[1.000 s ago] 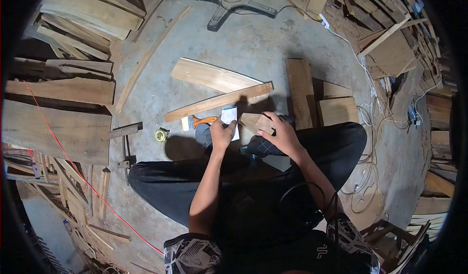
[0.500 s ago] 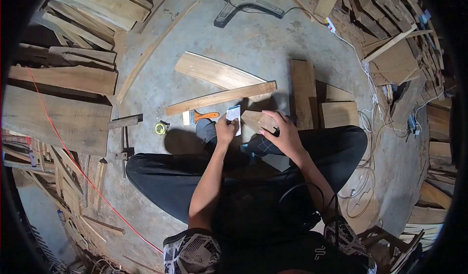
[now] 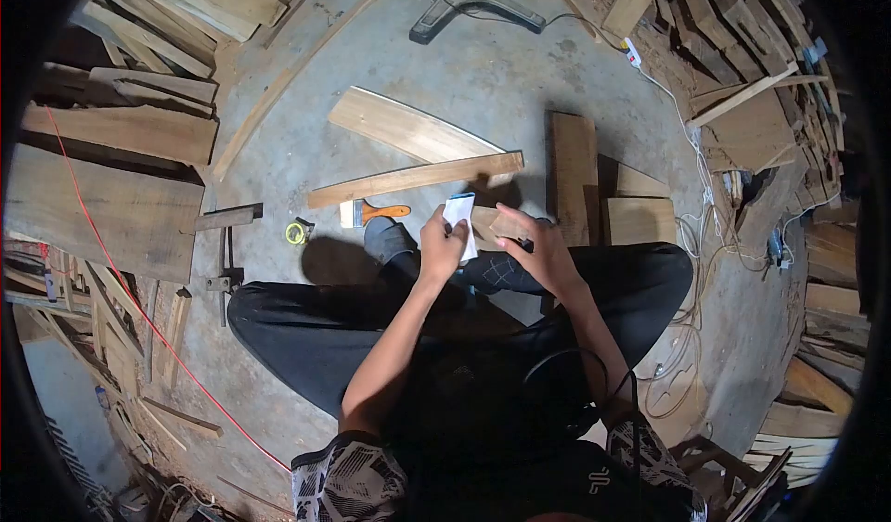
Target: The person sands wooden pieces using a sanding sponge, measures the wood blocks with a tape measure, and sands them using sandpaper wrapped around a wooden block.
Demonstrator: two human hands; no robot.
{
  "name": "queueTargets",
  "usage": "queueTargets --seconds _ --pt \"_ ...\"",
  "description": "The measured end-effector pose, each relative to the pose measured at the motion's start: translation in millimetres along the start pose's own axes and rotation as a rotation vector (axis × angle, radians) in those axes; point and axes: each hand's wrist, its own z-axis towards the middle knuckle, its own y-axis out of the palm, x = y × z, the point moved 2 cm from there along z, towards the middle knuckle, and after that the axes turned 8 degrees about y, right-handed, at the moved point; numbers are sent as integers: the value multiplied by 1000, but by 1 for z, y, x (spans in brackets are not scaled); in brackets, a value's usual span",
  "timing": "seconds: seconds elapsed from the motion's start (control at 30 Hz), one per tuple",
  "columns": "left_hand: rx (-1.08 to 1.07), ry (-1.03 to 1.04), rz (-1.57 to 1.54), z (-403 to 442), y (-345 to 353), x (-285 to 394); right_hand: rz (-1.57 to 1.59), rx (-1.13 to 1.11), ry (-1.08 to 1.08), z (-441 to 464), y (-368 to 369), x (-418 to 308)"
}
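My left hand [image 3: 443, 246] is closed on a small white pad [image 3: 458, 212] with a blue top edge, its thumb lying across the front. To its right, the thumb and fingers of my right hand [image 3: 541, 251] are curled round the edge of a small, pale wooden piece [image 3: 492, 224]. A short dark thing shows between those fingers, too small to name. Left of the pad, a paintbrush [image 3: 383, 211] with an orange handle lies on the floor. Beyond the hands are a narrow plank [image 3: 415, 178] and a wider board [image 3: 408, 127], the narrow one overlapping the wider.
A green-yellow tape roll [image 3: 296, 233] and a metal clamp [image 3: 223, 253] lie on the left. Boards [image 3: 573, 165] sit at right, beside loose cables [image 3: 701, 216]. Stacked timber [image 3: 102, 211] lines both sides. A stand's base [image 3: 464, 2] is at the top.
The white pad has risen slightly and moved right, nearer the wooden piece, and more of its face shows. My right hand has shifted a little. The whole view has moved slightly.
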Motion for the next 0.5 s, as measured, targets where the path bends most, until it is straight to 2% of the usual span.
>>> queueTargets --seconds 0.1,0.17,0.27,0.3,0.37,0.4,0.5 --pt "28 84 -138 -6 1 15 61 -63 100 2 -4 0" --pt "48 89 -231 -5 3 11 -12 -28 -52 2 -7 -1" --pt "-11 27 -80 -6 -3 23 -25 -12 -70 1 -9 -6" --pt "-36 41 -156 -7 -3 31 -25 -7 -67 0 -9 -4" --pt "-52 86 -241 -12 -3 53 36 -86 180 -4 -3 7" --pt "-59 128 -329 -13 -1 59 38 -79 188 -4 -3 9" --pt "-85 41 -396 -12 4 45 -63 -127 199 -6 -1 12"
